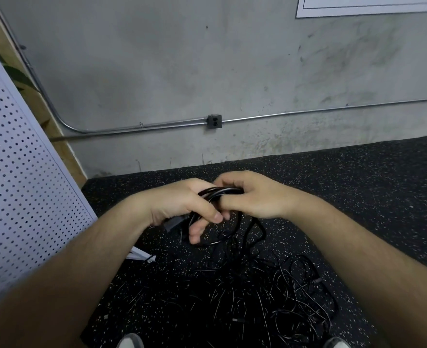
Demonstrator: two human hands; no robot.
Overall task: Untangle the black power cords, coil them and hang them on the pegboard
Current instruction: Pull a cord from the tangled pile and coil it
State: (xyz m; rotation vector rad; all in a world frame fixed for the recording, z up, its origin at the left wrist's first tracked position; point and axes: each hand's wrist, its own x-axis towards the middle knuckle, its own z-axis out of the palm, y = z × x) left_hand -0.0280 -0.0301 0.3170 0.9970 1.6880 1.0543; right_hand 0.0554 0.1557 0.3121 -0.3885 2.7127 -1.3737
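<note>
Cord handles limp, light and springy: your left hand grips its loops, your right hand pinches them; clasp all strands together.

Glossy black coiled power cord, black tangle of loose cords near, black rubber floor flecked white and tan, mottled grey concrete wall with darker smudges, white metal pegboard at left gridded with dark holes, silver conduit pipe

Pegboard left of floor cord pile
</note>
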